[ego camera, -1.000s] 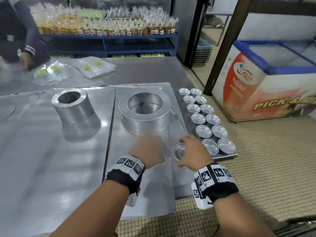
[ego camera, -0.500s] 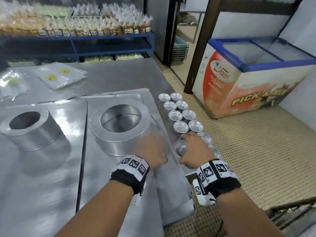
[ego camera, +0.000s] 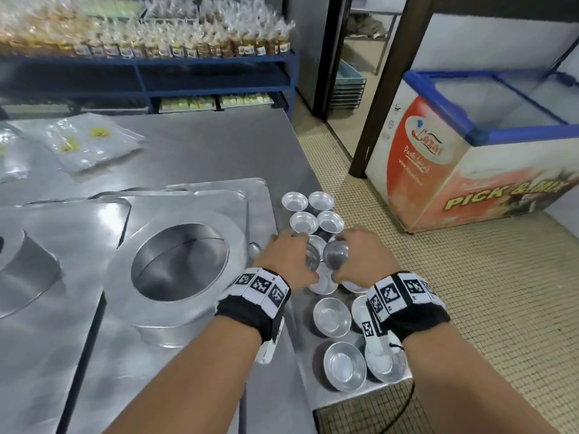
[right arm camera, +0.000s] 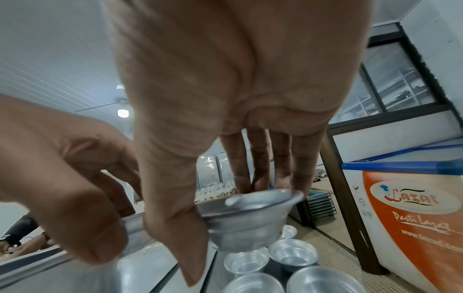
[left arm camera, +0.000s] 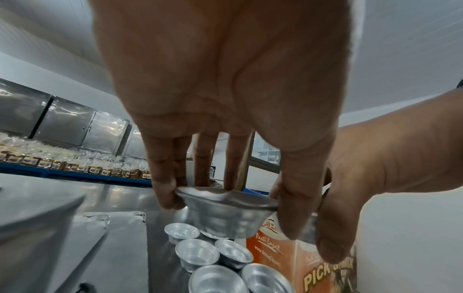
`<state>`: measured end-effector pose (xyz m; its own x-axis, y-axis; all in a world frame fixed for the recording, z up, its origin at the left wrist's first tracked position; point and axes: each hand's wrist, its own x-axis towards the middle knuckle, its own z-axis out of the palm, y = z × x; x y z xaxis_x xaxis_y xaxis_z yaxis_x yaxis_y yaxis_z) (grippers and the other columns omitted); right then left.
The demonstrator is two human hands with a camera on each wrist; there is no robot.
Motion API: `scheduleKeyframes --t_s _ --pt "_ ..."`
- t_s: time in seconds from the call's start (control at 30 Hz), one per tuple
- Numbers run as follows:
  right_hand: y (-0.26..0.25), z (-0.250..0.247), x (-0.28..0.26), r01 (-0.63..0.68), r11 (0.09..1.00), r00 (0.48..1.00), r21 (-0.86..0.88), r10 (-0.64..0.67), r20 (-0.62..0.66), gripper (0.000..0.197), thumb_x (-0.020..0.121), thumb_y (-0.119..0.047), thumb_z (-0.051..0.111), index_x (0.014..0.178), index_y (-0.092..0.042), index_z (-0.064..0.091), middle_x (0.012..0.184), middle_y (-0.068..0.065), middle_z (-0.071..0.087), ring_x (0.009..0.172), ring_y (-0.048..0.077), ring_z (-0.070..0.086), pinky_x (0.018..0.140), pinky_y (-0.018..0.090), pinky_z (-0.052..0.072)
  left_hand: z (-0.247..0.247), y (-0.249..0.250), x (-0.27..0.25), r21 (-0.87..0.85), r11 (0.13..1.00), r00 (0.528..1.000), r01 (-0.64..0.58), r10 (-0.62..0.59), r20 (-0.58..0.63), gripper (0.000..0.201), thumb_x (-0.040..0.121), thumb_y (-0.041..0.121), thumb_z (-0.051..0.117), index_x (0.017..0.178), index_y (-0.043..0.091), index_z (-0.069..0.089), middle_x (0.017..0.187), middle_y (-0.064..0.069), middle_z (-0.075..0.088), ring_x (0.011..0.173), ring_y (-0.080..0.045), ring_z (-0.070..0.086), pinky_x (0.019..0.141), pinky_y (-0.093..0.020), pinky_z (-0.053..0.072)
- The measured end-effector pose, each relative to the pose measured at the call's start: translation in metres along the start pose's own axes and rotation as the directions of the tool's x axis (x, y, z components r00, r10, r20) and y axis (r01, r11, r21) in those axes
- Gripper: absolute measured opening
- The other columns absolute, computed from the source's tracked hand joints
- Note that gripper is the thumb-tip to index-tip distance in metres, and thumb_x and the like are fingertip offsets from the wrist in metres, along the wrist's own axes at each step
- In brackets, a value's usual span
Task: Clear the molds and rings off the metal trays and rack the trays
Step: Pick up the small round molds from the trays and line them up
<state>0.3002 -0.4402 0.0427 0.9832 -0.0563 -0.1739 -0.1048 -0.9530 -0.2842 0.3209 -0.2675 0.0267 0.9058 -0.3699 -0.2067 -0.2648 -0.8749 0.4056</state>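
Several small aluminium cup molds point(ego camera: 331, 316) stand in two columns along the table's right edge. My left hand point(ego camera: 297, 255) pinches one small mold point(left arm camera: 225, 214) by its rim, lifted above the rows. Close beside it, my right hand point(ego camera: 347, 255) grips another small mold point(right arm camera: 245, 218) between thumb and fingers. A wide metal ring point(ego camera: 175, 264) stands on a flat metal tray point(ego camera: 194, 202) just left of my hands. A second ring point(ego camera: 12, 267) sits on the neighbouring tray point(ego camera: 62, 230) at the far left.
Clear bags point(ego camera: 91, 142) lie at the back of the steel table point(ego camera: 219, 145). A blue shelf point(ego camera: 156, 61) of packed goods stands behind it. A chest freezer point(ego camera: 470, 170) and a dark post point(ego camera: 376, 104) stand on the tiled floor to the right.
My left hand has moved right from beside the wide ring to the mold rows and now holds a mold. My right hand, still holding its mold, has moved forward.
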Motion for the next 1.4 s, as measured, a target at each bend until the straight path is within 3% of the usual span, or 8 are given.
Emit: scheduleKeyframes --t_s 0.07,0.2,0.4,0.63,0.83,1.0,1.2,1.4 --pt "0.012 -0.007 0.032 0.028 1.000 0.999 -0.010 -0.027 0.024 0.056 0.049 -0.029 0.085 0.100 -0.021 0.063 0.100 -0.002 0.052 0.091 0.018 0.057 0.074 0.030 0.051 -0.004 0.007 0.030 0.007 0.999 0.999 0.036 -0.036 -0.017 0.062 0.071 0.041 0.071 0.127 0.024 0.052 0.126 -0.005 0.048 0.117 -0.032 0.047 0.095 -0.045 0.049" --pt "0.035 -0.018 0.104 0.043 0.999 0.999 0.017 -0.043 0.028 0.056 0.050 -0.027 0.086 0.102 -0.020 0.065 0.098 -0.003 0.054 0.086 0.017 0.059 0.070 0.030 0.053 -0.013 0.012 0.100 0.031 0.995 0.996 0.091 -0.090 -0.020 0.054 0.065 0.044 0.070 0.113 0.023 0.057 0.111 -0.002 0.053 0.103 -0.029 0.054 0.086 -0.041 0.052" --pt "0.049 -0.037 0.209 0.094 0.995 0.991 0.025 -0.096 0.096 0.045 0.052 -0.032 0.087 0.087 -0.014 0.068 0.084 -0.003 0.065 0.077 0.017 0.066 0.064 0.029 0.055 -0.033 0.001 0.203 0.093 0.983 0.987 0.158 -0.161 0.023 0.032 0.055 0.048 0.065 0.070 0.021 0.057 0.077 0.004 0.063 0.076 -0.023 0.065 0.065 -0.030 0.054" --pt "0.048 -0.025 0.299 0.113 0.993 0.983 0.047 -0.118 0.140 0.050 0.050 -0.041 0.084 0.082 -0.007 0.067 0.075 0.003 0.071 0.063 0.018 0.069 0.063 0.041 0.062 -0.043 -0.020 0.276 0.084 0.980 0.983 0.182 -0.182 -0.010 0.044 0.073 0.047 0.078 0.098 0.013 0.063 0.095 -0.004 0.063 0.088 -0.026 0.063 0.069 -0.028 0.047" --pt "0.047 -0.008 0.351 0.087 0.996 0.980 0.027 -0.091 0.179 0.047 0.051 -0.044 0.083 0.081 -0.012 0.068 0.063 -0.007 0.063 0.054 0.017 0.065 0.063 0.043 0.062 -0.027 -0.045 0.322 0.102 0.976 0.980 0.194 -0.198 0.026 0.050 0.065 0.060 0.076 0.086 0.017 0.064 0.083 0.000 0.064 0.076 -0.020 0.064 0.058 -0.027 0.044" --pt "0.042 0.010 0.379 0.097 0.995 0.977 -0.037 -0.088 0.193 0.062 0.043 -0.057 0.087 0.082 -0.012 0.066 0.071 0.000 0.067 0.061 0.021 0.069 0.062 0.037 0.061 -0.018 -0.057 0.344 0.114 0.974 0.979 0.195 -0.201 0.044 0.060 0.064 0.070 0.075 0.083 0.015 0.063 0.079 -0.002 0.064 0.075 -0.022 0.063 0.062 -0.028 0.047" --pt "0.039 0.025 0.390 0.104 0.994 0.972 -0.045 -0.092 0.218 0.039 0.069 -0.039 0.085 0.087 -0.009 0.068 0.085 0.008 0.067 0.075 0.027 0.069 0.072 0.035 0.059 -0.001 -0.070 0.360 0.158 0.970 0.980 0.184 -0.193 0.042 0.065 0.067 0.076 0.069 0.095 0.017 0.065 0.091 -0.003 0.065 0.079 -0.023 0.063 0.071 -0.032 0.054" --pt "0.041 0.034 0.388 0.125 0.991 0.979 -0.047 -0.116 0.167 0.061 0.053 -0.044 0.085 0.103 -0.013 0.066 0.101 0.007 0.063 0.080 0.028 0.068 0.075 0.043 0.060 -0.001 -0.069 0.355 0.167 0.973 0.985 0.161 -0.169 0.032 0.075 0.063 0.078 0.061 0.105 0.015 0.059 0.097 -0.007 0.061 0.086 -0.027 0.061 0.080 -0.039 0.054"
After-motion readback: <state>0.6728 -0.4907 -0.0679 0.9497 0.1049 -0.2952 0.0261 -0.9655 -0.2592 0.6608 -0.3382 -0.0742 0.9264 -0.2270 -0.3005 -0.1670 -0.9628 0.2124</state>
